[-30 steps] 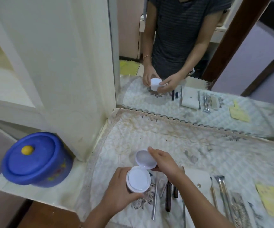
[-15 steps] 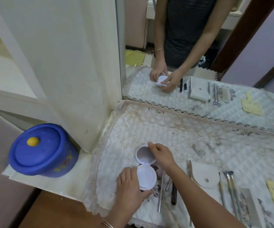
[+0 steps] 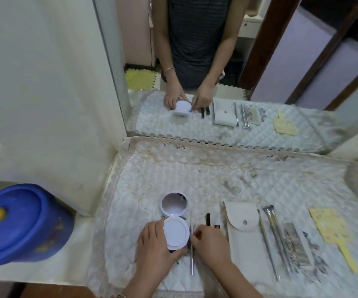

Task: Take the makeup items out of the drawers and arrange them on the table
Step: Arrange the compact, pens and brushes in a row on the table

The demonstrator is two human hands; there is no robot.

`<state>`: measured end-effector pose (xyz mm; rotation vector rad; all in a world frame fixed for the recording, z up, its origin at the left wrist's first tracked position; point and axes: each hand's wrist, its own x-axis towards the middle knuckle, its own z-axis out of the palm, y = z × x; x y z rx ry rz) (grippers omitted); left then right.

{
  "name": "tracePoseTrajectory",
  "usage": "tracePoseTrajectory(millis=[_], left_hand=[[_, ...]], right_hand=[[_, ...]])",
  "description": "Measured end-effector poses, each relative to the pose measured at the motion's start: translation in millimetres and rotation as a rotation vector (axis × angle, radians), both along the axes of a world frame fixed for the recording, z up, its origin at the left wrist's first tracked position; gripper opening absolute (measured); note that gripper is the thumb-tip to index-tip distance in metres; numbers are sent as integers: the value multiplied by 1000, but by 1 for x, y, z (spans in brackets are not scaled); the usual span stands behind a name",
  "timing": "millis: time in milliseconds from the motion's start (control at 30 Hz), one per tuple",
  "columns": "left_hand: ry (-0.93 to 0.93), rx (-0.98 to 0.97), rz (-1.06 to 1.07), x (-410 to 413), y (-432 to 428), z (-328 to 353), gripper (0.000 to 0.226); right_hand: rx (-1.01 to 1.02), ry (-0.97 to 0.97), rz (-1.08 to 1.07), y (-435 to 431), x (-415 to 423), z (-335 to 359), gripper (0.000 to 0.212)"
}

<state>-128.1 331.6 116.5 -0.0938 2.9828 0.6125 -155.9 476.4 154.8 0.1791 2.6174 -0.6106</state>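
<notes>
Open compact (image 3: 175,220) in curled left hand (image 3: 154,246), thin tools (image 3: 191,244) under loosely bent, empty right hand (image 3: 211,241).

White round compact (image 3: 175,231) — lid open (mirror up) — on table.

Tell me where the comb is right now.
The comb lies on the cloth at the right of the head view, between the metal tools and the yellow card.

blue lidded tub (image 3: 21,224) left, off the cloth | quilted lace-edged cloth (image 3: 195,179) covers table | mirror (image 3: 281,72) behind
</notes>
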Motion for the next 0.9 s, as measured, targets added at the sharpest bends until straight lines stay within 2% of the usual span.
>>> tracePoseTrajectory(millis=[133, 267, 333, 467, 767, 900], left_hand=[[13, 2, -5, 0, 1, -1, 90], [44, -4, -21, 1, 2, -3, 93], [50, -13, -24, 2, 3, -4, 94], [52, -17, -26, 2, 3, -7, 92], [78, -41, -35, 4, 7, -6, 95], [80, -66, -41, 5, 6, -6, 90]], right_hand=[[-8, 26, -50, -1, -1, 0, 29], [5, 107, -84, 10, 3, 2, 17], [42, 139, -46, 19, 7, 2, 17], [33, 141, 69, 29, 11, -1, 37], [-84, 195, 190, 30, 7, -7, 40], [-208, 281, 38, 36, 11, -11, 40]])
